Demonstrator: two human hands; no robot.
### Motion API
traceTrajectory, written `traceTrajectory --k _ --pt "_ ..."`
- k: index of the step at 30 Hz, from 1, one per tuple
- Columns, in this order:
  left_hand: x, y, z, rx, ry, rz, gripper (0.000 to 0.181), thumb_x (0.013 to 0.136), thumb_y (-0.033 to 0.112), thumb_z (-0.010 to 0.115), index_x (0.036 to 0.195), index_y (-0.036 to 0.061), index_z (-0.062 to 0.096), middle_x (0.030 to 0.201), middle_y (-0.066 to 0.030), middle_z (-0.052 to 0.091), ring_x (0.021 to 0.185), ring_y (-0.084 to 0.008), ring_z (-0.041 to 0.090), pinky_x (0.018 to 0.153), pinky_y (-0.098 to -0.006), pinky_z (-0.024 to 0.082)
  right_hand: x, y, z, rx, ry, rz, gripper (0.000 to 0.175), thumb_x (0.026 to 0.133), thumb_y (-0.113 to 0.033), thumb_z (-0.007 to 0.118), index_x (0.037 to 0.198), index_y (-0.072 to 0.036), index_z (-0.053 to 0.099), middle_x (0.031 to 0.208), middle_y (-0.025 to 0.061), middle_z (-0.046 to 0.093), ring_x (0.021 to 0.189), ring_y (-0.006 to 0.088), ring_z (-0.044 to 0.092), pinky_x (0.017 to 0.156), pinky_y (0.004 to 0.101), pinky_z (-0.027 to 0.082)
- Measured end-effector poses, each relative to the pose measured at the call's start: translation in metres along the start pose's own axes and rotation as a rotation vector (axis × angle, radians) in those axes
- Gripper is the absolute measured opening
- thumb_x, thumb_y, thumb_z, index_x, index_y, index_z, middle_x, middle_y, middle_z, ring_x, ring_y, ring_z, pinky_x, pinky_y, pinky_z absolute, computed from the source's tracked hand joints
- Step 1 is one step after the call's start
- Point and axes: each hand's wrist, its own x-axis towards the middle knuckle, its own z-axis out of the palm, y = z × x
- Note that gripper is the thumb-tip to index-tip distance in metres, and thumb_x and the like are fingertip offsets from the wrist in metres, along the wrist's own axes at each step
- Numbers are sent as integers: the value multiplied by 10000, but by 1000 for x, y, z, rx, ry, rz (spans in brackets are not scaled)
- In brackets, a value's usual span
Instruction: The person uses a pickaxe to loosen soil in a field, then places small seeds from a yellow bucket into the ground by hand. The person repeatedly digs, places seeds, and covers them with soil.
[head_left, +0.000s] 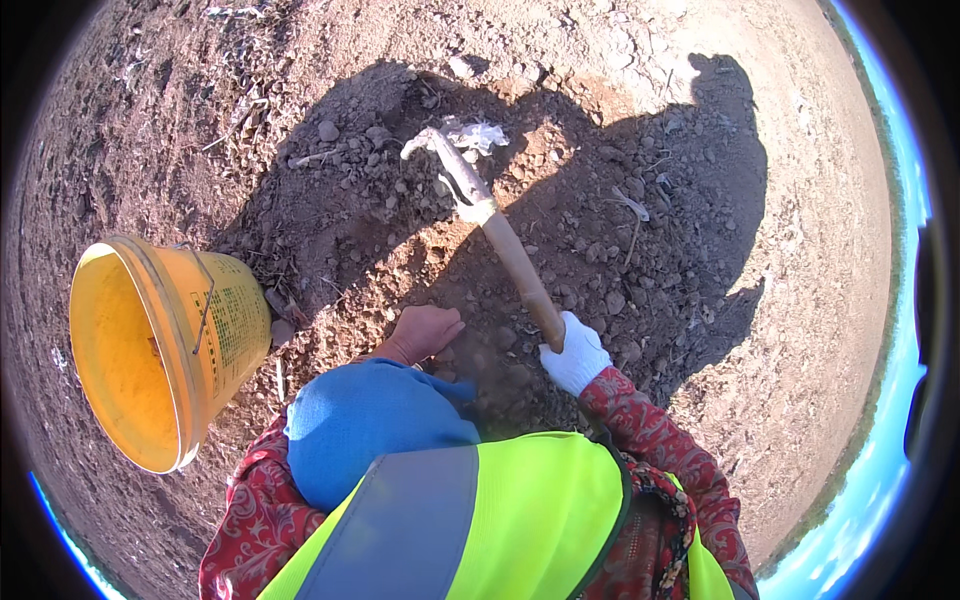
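Note:
My right hand (576, 354), in a white knit glove, grips the lower end of the wooden handle of a short-handled hoe (525, 274). Its worn metal head (457, 165) points away from me over loose soil, with a pale band where it meets the wood. My bare left hand (426, 330) is low over the dirt, fingers curled under; whether something is inside them is hidden. Just below that hand bulges blue cloth (382, 427), covering part of the wrist. Beside the hoe head lies a scrap of whitish, plastic-like film (480, 137).
A yellow plastic bucket (232, 322) with a wire handle lies tipped on its side at left, its mouth facing left. Clods and stones (328, 131) dot the dug soil (585, 202). Dry stalks (240, 124) litter the ground. A shadow falls across the middle.

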Motion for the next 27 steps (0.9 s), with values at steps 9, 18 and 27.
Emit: traceTrajectory --k 9,18,27 --pt "-14 -3 5 -87 139 107 135 902 254 621 887 125 586 670 -89 582 649 -312 607 570 -448 468 -128 84 -51 -90 85 148 391 747 -278 743 1015 -38 588 825 204 686 776 392 695 674 438 546" --pt "-14 -5 11 -20 88 52 120 907 255 608 911 136 593 668 -87 581 639 -310 610 547 -452 469 14 -47 -80 548 327 -253 236 851 -145 723 941 -32 536 740 87 622 548 181 632 517 307 505" --pt "-14 -4 7 10 71 21 130 901 257 597 874 132 574 650 -94 583 623 -313 615 541 -457 475 -42 37 -19 138 -38 94 429 732 -277 755 1014 -13 570 833 187 675 818 338 699 718 447 537"
